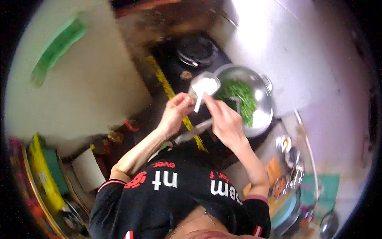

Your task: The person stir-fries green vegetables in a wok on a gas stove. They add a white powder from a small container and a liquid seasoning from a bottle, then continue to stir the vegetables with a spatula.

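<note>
My left hand (175, 112) holds a small clear container (195, 95) of white powder at the near left side of the wok. With its index finger extended, my right hand (228, 122) grips a short white spoon (199, 101) that lies across the container's mouth. Right beside them sits a shiny metal wok (264, 104) with chopped green vegetables (243, 98) inside. Among the greens rests the metal head of a spatula (237, 104), partly hidden by my right hand. A long grey handle (194, 131) runs below my hands; whether it belongs to the wok or the spatula is unclear.
Beyond the container is a second burner (197, 50) on the black gas stove (167, 56). Yellow tape (162, 79) runs along the stove's front edge. Several small seasoning bowls (292, 156) and a light-blue basin (285, 210) stand at the right. A pale panel (83, 74) fills the left.
</note>
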A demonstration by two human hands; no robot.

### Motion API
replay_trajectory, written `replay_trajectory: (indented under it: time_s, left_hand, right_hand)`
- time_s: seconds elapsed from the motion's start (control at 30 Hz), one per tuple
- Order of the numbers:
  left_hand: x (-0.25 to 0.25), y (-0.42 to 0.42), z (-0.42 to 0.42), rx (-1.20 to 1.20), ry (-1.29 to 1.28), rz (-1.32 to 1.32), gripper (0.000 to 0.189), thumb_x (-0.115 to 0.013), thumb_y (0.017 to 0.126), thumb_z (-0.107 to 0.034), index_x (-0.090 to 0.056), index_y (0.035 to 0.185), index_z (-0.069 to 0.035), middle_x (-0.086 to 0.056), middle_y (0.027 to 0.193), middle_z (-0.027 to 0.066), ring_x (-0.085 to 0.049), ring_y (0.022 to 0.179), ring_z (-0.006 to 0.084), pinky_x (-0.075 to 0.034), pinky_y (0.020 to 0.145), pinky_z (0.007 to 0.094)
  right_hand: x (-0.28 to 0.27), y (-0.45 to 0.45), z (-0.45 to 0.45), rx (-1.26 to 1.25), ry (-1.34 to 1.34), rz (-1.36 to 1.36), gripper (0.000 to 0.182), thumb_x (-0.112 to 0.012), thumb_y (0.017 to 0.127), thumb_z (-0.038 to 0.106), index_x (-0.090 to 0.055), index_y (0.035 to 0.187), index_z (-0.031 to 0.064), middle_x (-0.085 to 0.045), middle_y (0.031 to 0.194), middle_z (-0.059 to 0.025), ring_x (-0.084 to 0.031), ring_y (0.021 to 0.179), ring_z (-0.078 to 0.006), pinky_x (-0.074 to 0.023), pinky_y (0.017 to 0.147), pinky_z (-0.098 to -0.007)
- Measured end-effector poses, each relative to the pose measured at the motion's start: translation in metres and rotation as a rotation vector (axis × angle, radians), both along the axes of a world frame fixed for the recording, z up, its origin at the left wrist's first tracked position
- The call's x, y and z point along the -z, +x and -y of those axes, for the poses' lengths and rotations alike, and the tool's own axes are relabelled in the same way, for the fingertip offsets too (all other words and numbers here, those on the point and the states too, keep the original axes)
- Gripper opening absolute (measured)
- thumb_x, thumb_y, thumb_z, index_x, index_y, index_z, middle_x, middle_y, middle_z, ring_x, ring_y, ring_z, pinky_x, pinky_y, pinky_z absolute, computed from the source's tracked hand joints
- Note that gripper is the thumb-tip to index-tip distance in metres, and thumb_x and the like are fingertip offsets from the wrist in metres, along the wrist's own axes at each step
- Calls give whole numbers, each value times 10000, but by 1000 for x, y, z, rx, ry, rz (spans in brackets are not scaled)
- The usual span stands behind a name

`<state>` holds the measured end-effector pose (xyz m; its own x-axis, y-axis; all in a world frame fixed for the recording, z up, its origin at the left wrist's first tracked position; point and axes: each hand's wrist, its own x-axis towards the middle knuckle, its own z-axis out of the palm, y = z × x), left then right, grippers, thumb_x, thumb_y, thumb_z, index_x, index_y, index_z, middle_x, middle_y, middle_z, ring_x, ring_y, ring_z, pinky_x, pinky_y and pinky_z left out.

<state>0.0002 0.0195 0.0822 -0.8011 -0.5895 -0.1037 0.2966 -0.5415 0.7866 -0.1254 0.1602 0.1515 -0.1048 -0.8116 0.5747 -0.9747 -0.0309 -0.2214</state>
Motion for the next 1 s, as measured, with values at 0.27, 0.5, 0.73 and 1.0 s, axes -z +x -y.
replay_trajectory:
  time_s: [0.27,0.5,0.73,1.0]
  left_hand:
    - [-75,135,84,-356,-73,37,164,-535,966,-206,-556,972,-44,-615,1020,80,-620,992,255,-482,982,492]
    - [-165,245,179,-677,-243,37,193,-505,984,-183,-525,1073,-13,-577,1054,93,-604,962,242,-512,952,487]
    - [-193,242,239,-905,-146,2,260,-495,989,-160,-492,1145,49,-424,1234,187,-468,1148,382,-478,998,564]
    - [-171,206,283,-1075,-250,44,306,-491,1000,-224,-495,1166,34,-487,1199,133,-499,1096,294,-508,951,477]
  right_hand:
    - [36,-42,-107,384,82,307,413,-573,846,-40,-570,1247,60,-589,884,-107,-593,694,-233,-495,622,-350]
    - [73,-63,-139,439,86,470,383,-562,836,-48,-590,1207,45,-563,862,-82,-523,628,-187,-445,556,-314]
    - [77,-71,-142,445,89,460,354,-570,835,-38,-599,1179,38,-569,876,-84,-529,641,-182,-439,550,-315]
    - [71,-65,-155,477,110,494,340,-558,854,-29,-601,1185,32,-573,862,-93,-545,655,-173,-451,562,-307]
